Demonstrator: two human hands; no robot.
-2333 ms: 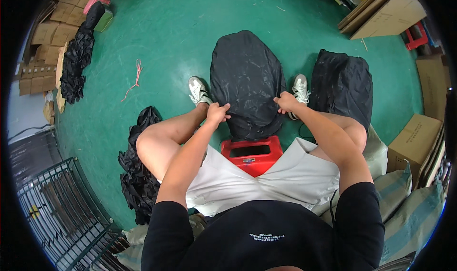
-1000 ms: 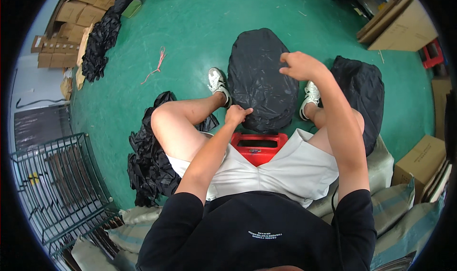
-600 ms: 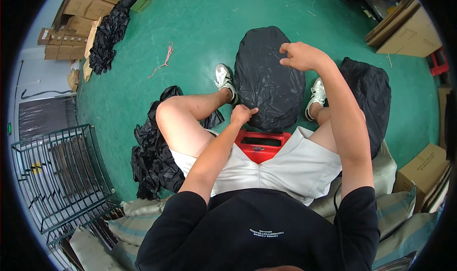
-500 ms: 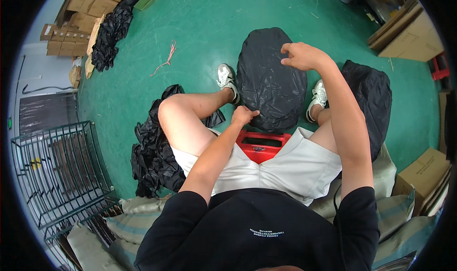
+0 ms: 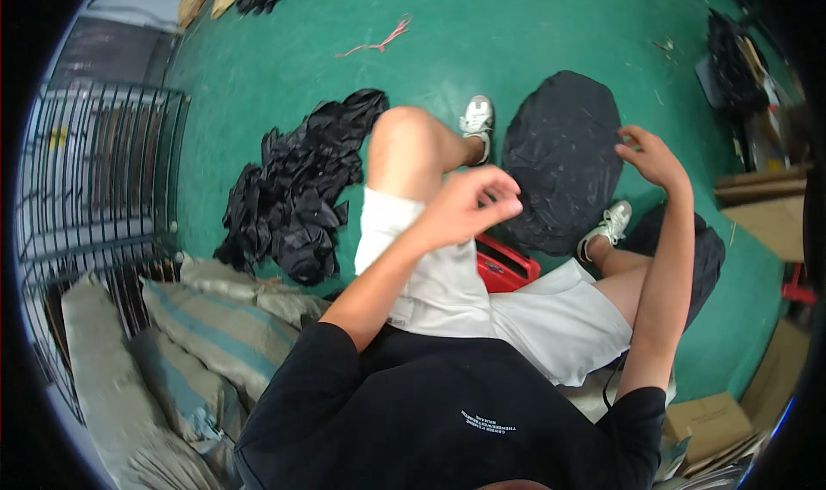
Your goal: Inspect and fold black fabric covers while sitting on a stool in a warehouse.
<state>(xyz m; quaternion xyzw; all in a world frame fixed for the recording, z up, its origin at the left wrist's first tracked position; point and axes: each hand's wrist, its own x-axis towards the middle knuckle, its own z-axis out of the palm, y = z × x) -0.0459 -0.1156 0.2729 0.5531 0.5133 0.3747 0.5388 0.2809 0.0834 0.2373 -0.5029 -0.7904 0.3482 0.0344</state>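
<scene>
A rounded black sheet (image 5: 559,167) lies flat on the green floor between my two white shoes. My right hand (image 5: 651,156) is at its right edge, thumb and fingers pinching the rim. My left hand (image 5: 471,204) hovers above my left thigh with loosely curled fingers, holding nothing and off the sheet. I sit on a low red stool (image 5: 506,266), knees apart, in white shorts.
A heap of crumpled black sheets (image 5: 297,197) lies left of my left leg. A second dark stack (image 5: 701,253) sits by my right leg. A wire cage (image 5: 95,180) and striped sacks (image 5: 202,322) are at left, cardboard boxes (image 5: 770,223) at right, pink string (image 5: 379,41) far ahead.
My left hand has lifted off the near edge of the black sheet and now hangs over my thigh. My right hand stays at the sheet's edge. The view has swung left.
</scene>
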